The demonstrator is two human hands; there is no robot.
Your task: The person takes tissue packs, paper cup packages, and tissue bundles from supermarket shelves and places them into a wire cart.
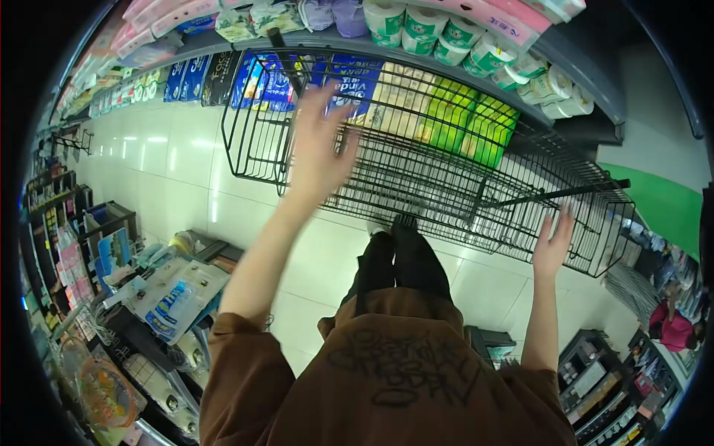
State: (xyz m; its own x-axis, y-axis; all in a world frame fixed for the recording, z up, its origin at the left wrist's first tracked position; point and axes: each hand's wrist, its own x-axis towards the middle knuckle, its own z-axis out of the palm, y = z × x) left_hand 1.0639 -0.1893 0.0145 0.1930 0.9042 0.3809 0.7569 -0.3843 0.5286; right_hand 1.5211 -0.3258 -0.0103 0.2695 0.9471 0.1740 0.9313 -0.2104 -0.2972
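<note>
A black wire basket rack (401, 167) spans the view in front of me, its bars crossing over the packs on the low shelf behind. My left hand (321, 145) is over the rack's left part, fingers spread and slightly blurred, with nothing seen in it. At the rack's right end, my right hand (552, 241) is raised with its fingers apart, near the lower wire edge; whether it touches the wire I cannot tell. Through the bars show blue packs (349, 85), beige packs (401, 100) and green packs (468, 123).
Wrapped paper rolls (424, 31) line the shelf above. At the lower left stands a display with packaged goods (178, 301). More shelving (595, 379) is at the lower right. A person in pink (671, 327) is at the far right.
</note>
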